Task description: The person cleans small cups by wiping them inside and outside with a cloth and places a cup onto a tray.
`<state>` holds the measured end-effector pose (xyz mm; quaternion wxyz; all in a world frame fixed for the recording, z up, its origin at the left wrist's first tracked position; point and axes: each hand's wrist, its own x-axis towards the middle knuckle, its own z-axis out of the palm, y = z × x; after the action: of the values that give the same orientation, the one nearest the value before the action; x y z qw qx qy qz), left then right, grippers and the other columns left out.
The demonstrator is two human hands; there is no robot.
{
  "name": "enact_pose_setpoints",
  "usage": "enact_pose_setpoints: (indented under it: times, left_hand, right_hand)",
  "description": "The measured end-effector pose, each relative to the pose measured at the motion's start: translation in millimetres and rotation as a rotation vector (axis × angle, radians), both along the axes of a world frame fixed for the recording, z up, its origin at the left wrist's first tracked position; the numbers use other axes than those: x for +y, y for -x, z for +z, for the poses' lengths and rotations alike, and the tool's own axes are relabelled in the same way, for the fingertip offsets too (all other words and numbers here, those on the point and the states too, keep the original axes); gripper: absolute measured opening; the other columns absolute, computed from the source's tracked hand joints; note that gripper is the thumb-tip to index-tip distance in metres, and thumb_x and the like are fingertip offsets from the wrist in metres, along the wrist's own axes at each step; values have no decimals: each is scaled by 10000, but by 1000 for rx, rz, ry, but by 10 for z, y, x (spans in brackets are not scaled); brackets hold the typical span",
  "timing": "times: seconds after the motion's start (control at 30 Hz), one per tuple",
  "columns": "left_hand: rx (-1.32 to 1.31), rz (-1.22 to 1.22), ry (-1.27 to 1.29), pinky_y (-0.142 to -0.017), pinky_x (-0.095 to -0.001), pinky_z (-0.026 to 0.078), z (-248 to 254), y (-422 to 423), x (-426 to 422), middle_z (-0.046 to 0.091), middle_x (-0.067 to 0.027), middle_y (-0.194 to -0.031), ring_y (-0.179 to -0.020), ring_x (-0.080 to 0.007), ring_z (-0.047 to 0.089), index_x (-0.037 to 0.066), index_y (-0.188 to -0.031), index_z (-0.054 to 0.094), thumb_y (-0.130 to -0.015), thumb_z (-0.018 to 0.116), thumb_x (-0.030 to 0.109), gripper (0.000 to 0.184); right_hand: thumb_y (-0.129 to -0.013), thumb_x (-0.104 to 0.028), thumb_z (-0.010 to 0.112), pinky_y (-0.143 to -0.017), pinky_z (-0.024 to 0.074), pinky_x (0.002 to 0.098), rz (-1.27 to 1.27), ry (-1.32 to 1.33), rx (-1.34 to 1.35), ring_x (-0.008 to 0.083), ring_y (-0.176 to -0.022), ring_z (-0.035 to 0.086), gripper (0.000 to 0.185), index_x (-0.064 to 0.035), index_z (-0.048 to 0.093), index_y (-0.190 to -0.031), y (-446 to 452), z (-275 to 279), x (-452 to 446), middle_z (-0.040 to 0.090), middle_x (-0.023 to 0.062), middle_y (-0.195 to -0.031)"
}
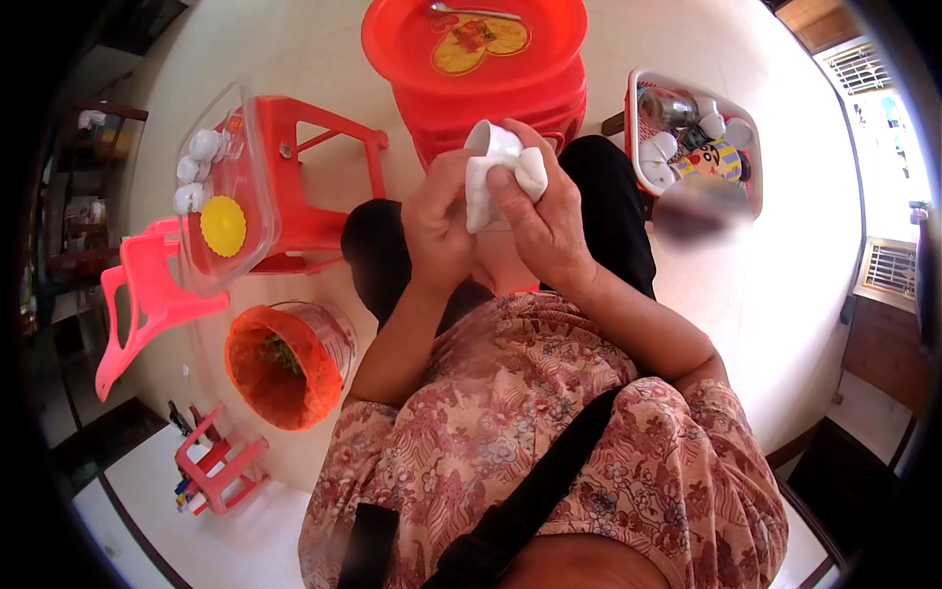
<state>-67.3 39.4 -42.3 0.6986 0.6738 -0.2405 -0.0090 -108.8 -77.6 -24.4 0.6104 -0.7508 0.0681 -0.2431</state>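
Both my hands meet in front of my body around a small white cup (pixel 497 140) and a white cloth (pixel 478 196). My left hand (pixel 439 211) is closed at the cup's left side, its fingertips partly hidden by the cloth. On the other side, my right hand (pixel 551 216) is closed with its thumb pressing the cloth against the cup and its fingers behind. The cup is tilted, and a bunched end of the cloth bulges by the right thumb. Just beyond stands a red round tray (pixel 388 44) on red stools, with a metal spoon (pixel 476 12) on it.
At the left, a clear plastic box (pixel 267 187) with several white cups and a yellow scalloped piece (pixel 224 226) rests on a red stool (pixel 304 211). A red-lined bucket (pixel 255 388) holds green scraps. To the right is a tray (pixel 633 118) of cups and a glass.
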Motion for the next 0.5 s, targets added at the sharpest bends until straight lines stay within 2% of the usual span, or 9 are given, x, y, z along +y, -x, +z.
enact_pose_setpoints:
  times: [0.03,0.13,0.2,0.27,0.37,0.4,0.5]
  left_hand:
    - [-6,0,-10,-773,-271,474,15,11,-2,634,-92,-985,-888,-196,612,-24,-991,603,-755,578,-94,248]
    - [-265,-39,-137,-765,-291,479,40,23,12,630,-117,-972,-855,-248,615,-22,-984,611,-738,576,-102,262]
    - [-459,-117,-133,-768,-305,480,-12,-32,11,626,-130,-959,-851,-272,612,-25,-975,614,-737,574,-102,254]
    - [-554,-176,-135,-774,-321,478,-24,-45,20,620,-136,-940,-847,-282,611,-30,-976,612,-767,558,-97,225]
    - [-191,-221,-87,-775,-318,478,-7,37,-14,616,-135,-945,-841,-267,610,-30,-1007,601,-802,549,-81,217]
    - [-148,-206,-163,-768,-297,471,57,54,-10,608,-122,-929,-835,-238,606,-20,-1053,580,-840,538,-50,219]
    - [29,-128,-100,-764,-274,460,77,104,-81,600,-110,-895,-833,-214,601,-16,-1073,562,-857,535,-25,218]
  right_hand:
    - [-881,-209,582,-704,493,302,-16,-39,4,200,-825,618,364,37,530,-1144,6,15,7,627,124,-916]
    - [-905,-217,564,-731,463,278,167,-591,252,135,-833,560,324,0,555,-1145,-13,163,-120,595,76,-898]
    - [-910,-242,538,-642,466,272,279,-366,78,130,-760,572,291,3,579,-1063,-104,-15,-256,603,63,-860]
    - [-909,-265,520,-489,449,254,350,-871,390,119,-635,582,281,2,604,-936,-134,99,-326,616,50,-806]
    - [-899,-238,536,-434,426,244,245,-705,349,110,-602,568,242,-11,616,-912,-168,19,-310,608,40,-757]
    - [-867,-264,570,-449,448,298,179,-573,283,218,-611,622,262,-3,586,-854,-185,-36,-280,607,86,-666]
    - [-861,-250,585,-521,454,373,-99,-12,29,338,-624,608,256,-3,550,-808,-163,-124,-160,604,157,-695]
